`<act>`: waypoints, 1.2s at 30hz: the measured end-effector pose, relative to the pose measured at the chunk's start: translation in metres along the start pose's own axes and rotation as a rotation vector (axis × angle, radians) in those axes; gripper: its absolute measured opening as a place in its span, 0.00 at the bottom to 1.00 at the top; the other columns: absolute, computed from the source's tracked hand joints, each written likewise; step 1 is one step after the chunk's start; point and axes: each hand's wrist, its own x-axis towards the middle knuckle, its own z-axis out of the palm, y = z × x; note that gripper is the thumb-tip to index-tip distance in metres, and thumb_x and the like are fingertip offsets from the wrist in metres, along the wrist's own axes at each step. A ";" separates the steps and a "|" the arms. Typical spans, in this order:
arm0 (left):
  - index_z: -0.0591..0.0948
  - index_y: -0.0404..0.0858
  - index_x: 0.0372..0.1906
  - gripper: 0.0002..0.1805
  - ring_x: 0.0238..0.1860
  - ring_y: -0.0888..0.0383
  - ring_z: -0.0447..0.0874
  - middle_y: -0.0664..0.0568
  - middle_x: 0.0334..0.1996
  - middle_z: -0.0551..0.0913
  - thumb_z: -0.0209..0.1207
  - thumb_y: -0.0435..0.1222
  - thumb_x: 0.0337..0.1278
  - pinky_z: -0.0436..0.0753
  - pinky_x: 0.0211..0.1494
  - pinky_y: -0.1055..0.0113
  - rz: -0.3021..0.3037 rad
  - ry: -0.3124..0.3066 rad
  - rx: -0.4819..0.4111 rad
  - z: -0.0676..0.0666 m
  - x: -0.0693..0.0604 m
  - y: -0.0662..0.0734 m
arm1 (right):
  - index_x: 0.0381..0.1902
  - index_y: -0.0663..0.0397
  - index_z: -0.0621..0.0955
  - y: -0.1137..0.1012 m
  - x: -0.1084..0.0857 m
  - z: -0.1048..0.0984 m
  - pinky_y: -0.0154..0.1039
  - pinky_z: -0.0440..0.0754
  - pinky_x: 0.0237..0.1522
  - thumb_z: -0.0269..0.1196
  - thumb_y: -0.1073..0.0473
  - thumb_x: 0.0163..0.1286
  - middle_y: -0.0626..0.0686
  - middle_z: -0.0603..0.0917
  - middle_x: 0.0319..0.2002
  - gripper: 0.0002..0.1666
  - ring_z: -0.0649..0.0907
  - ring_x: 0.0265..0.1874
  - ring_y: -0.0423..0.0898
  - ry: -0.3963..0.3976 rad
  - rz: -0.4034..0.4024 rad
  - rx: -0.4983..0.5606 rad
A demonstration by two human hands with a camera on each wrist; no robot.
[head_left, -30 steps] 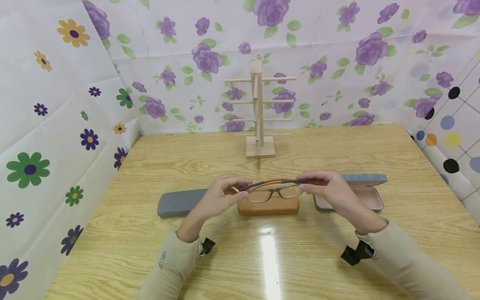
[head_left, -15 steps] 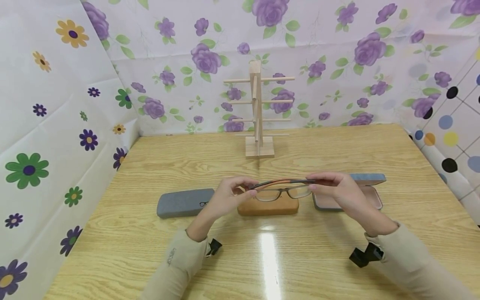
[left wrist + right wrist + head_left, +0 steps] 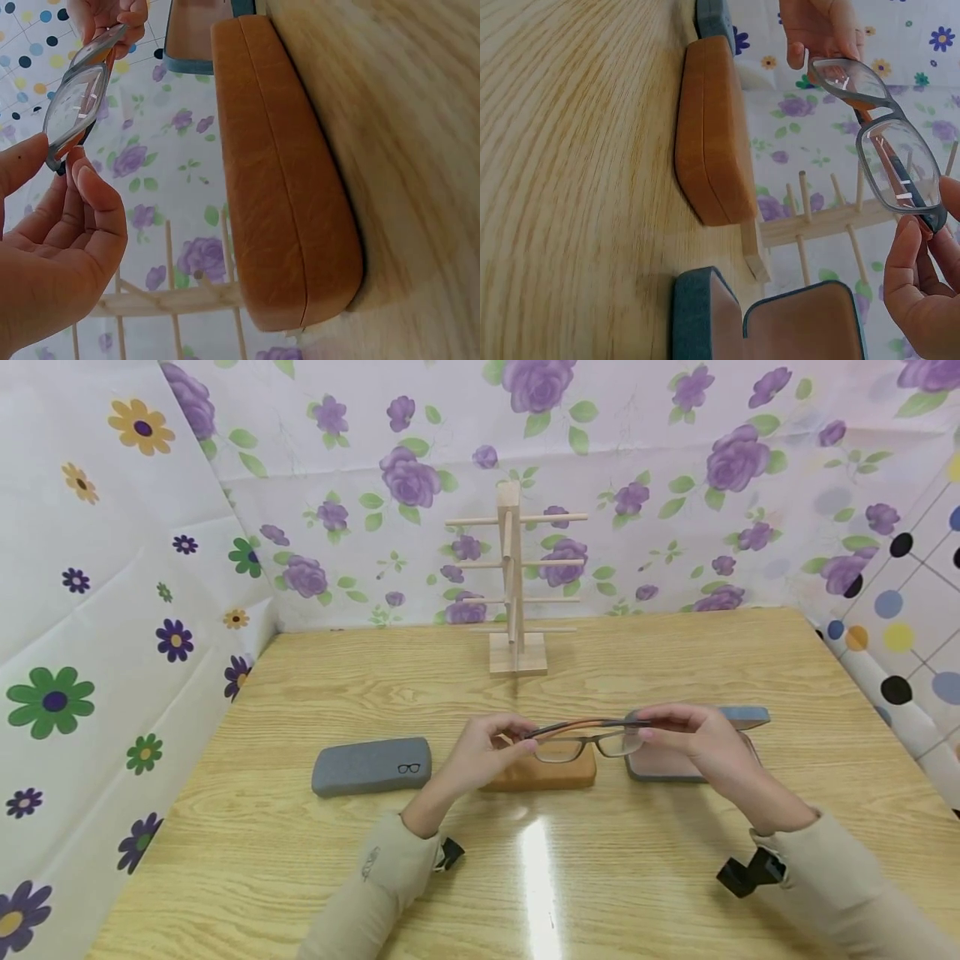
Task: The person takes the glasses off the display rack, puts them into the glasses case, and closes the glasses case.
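A pair of glasses with a grey frame and orange-and-dark temples is held above the table, its temples folded. My left hand pinches one end of the frame between thumb and fingers. At the other end, my right hand pinches it the same way. Both wrist views show the clear lenses spanning the gap between the hands. Behind and below the glasses lies a closed orange-brown glasses case. A blue-grey case lined in pale pink stands open near my right hand, partly hidden by it in the head view.
A closed grey glasses case lies on the wooden table to the left. Toward the back stands a wooden rack with several horizontal pegs. Flowered sheets cover the walls behind and at the sides.
Both hands have moved to the right together with the glasses. More of the grey case at the left now shows, while my right hand covers more of the opened case.
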 end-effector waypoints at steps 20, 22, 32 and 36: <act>0.81 0.31 0.42 0.10 0.31 0.62 0.75 0.48 0.30 0.80 0.59 0.31 0.56 0.77 0.30 0.71 0.020 -0.060 0.013 0.030 0.019 -0.006 | 0.52 0.64 0.78 0.015 -0.012 -0.029 0.28 0.76 0.41 0.62 0.59 0.62 0.37 0.81 0.41 0.22 0.77 0.44 0.34 0.070 0.045 -0.100; 0.81 0.31 0.42 0.10 0.31 0.62 0.75 0.49 0.30 0.80 0.58 0.30 0.56 0.77 0.31 0.71 0.015 -0.064 0.019 0.033 0.020 -0.006 | 0.52 0.63 0.78 0.015 -0.013 -0.031 0.27 0.76 0.41 0.62 0.58 0.62 0.37 0.81 0.41 0.22 0.77 0.43 0.33 0.077 0.054 -0.105; 0.82 0.31 0.41 0.10 0.32 0.59 0.76 0.46 0.31 0.81 0.60 0.31 0.55 0.77 0.35 0.72 -0.008 -0.057 0.010 0.046 0.031 -0.005 | 0.48 0.58 0.80 0.022 -0.017 -0.045 0.28 0.76 0.38 0.62 0.60 0.62 0.39 0.81 0.39 0.16 0.76 0.41 0.35 0.100 0.066 -0.094; 0.81 0.27 0.41 0.10 0.33 0.53 0.77 0.42 0.32 0.81 0.58 0.29 0.55 0.77 0.36 0.67 -0.028 -0.060 0.027 0.052 0.033 0.008 | 0.47 0.55 0.81 0.025 -0.019 -0.052 0.29 0.77 0.36 0.63 0.59 0.61 0.39 0.80 0.38 0.15 0.77 0.38 0.35 0.122 0.084 -0.118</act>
